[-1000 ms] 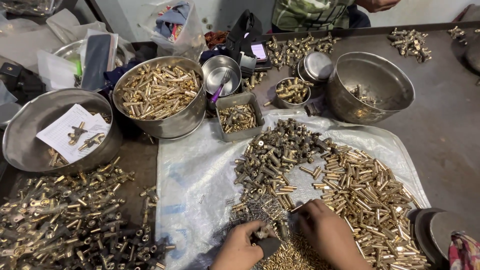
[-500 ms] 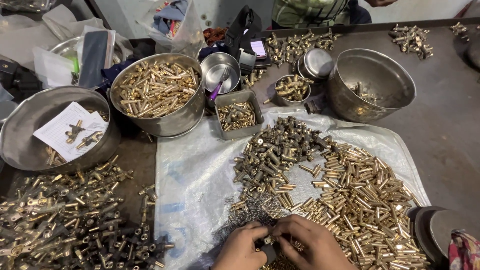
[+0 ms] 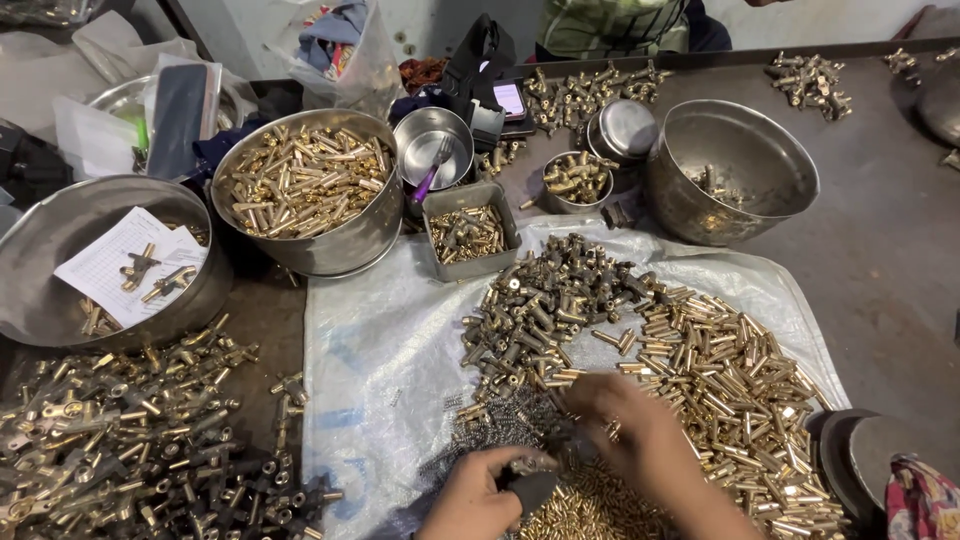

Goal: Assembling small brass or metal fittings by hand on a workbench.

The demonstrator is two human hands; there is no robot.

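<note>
right hand (image 3: pixel 640 445) motion-blurred, can't tell what it's gripping | left hand (image 3: pixel 480 495) cut off by bottom edge, dark piece (image 3: pixel 530 490) under it unclear | small springs (image 3: pixel 500 420) too tiny to make out

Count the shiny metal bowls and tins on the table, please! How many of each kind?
Big round bowls: 3
Small open round bowls: 2
Round tin with lid: 1
Rectangular tin: 1
Total: 7, counting only those in plain view.

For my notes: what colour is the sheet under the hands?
White, semi-transparent plastic sheet, seen in the head view.
</note>
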